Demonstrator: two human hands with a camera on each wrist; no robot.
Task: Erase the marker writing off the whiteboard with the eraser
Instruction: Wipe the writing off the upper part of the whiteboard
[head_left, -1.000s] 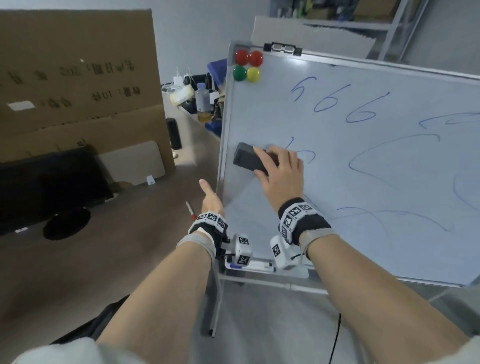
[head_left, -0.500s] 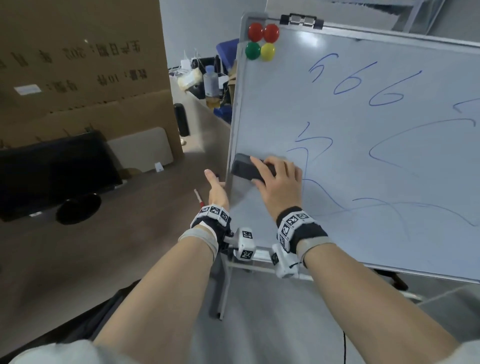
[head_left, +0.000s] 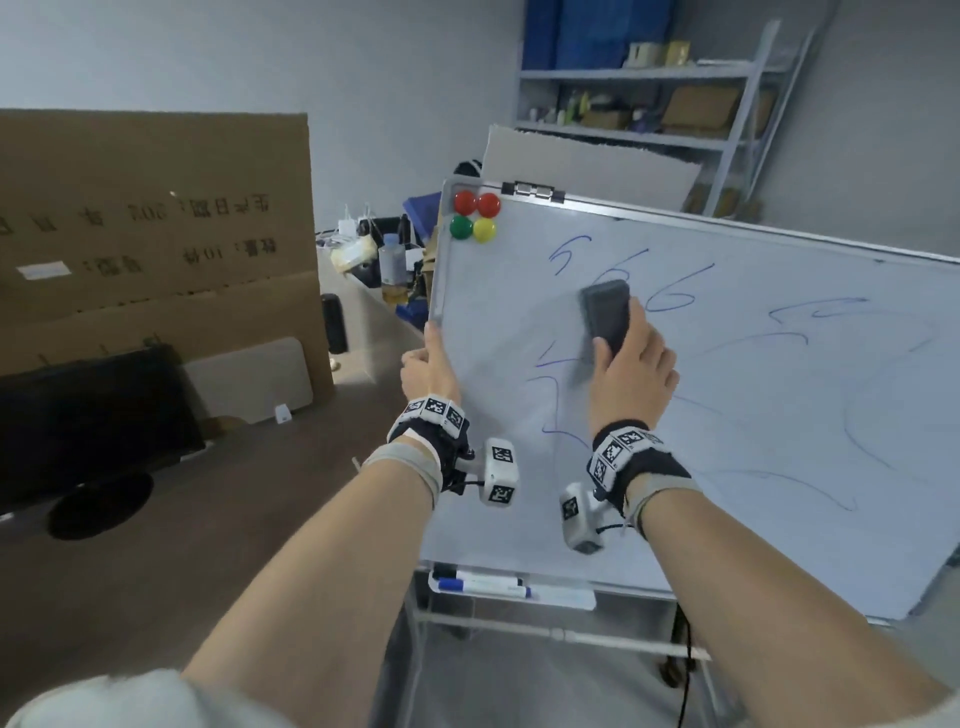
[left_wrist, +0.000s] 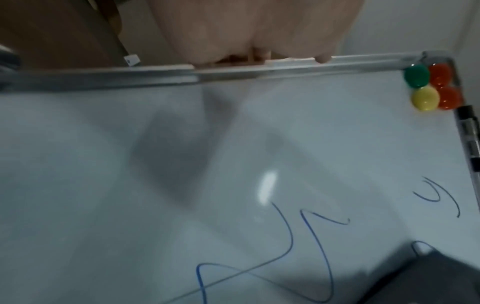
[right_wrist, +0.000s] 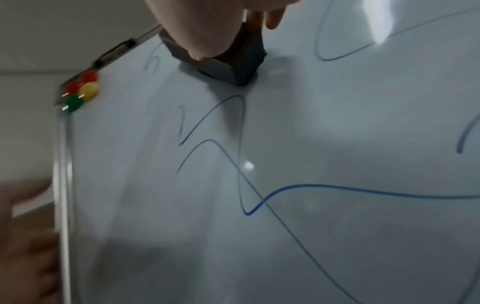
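Note:
The whiteboard (head_left: 753, 415) stands tilted on a stand and carries blue marker writing (head_left: 675, 296) and long scribbles. My right hand (head_left: 626, 348) grips the dark grey eraser (head_left: 607, 314) and presses it flat on the board, over the middle "6" of the top row. In the right wrist view the eraser (right_wrist: 233, 59) sits under my thumb, above blue curves (right_wrist: 337, 188). My left hand (head_left: 431, 358) grips the board's left frame edge, thumb in front and fingers behind. In the left wrist view those fingers (left_wrist: 249, 30) wrap over the metal frame (left_wrist: 103, 77).
Several round magnets (head_left: 474, 217) cluster in the board's top left corner. Markers (head_left: 485, 582) lie in the tray under the board. A big cardboard box (head_left: 156, 234) and a black monitor (head_left: 93, 421) stand to the left, and a shelf (head_left: 649, 78) behind.
The eraser went from the board's left middle up and rightwards onto the top row of digits. My left hand rose and took hold of the left frame edge.

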